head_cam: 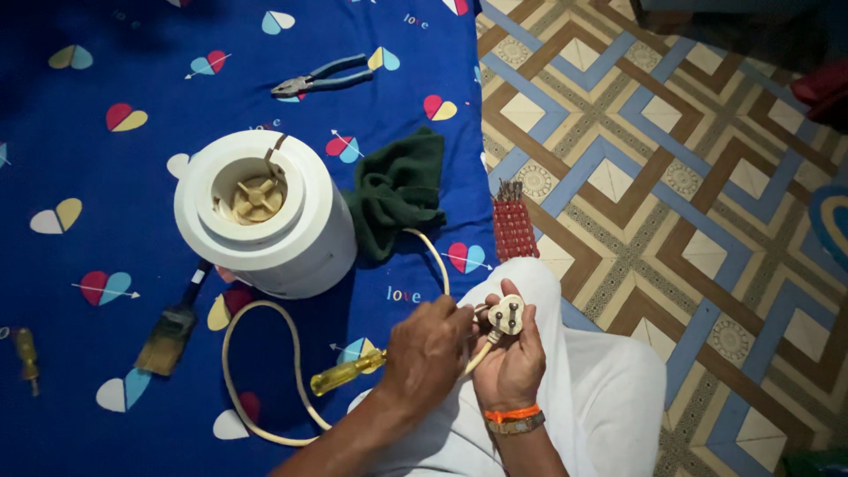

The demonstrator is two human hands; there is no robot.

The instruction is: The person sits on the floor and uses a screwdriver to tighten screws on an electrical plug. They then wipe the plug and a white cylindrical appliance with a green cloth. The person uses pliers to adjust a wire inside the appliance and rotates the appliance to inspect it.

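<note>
Blue heart-print bedsheet (132, 53) underfoot, the right hand (511, 367) fingers grip a cream plug (506, 314), still closed, while the left hand (427, 353) pinches a yellow screwdriver (346, 372) at it, cord (265, 353) trailing left to the white mixer base (265, 212), pliers (320, 79) far beyond.

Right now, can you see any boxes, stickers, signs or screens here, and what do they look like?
No boxes, stickers, signs or screens show.
Only printed cloth: the blue sheet under the white appliance, patterned with two-coloured hearts, arrows and small white lettering.
The hands hold a cream plug; it shows no sticker.
</note>
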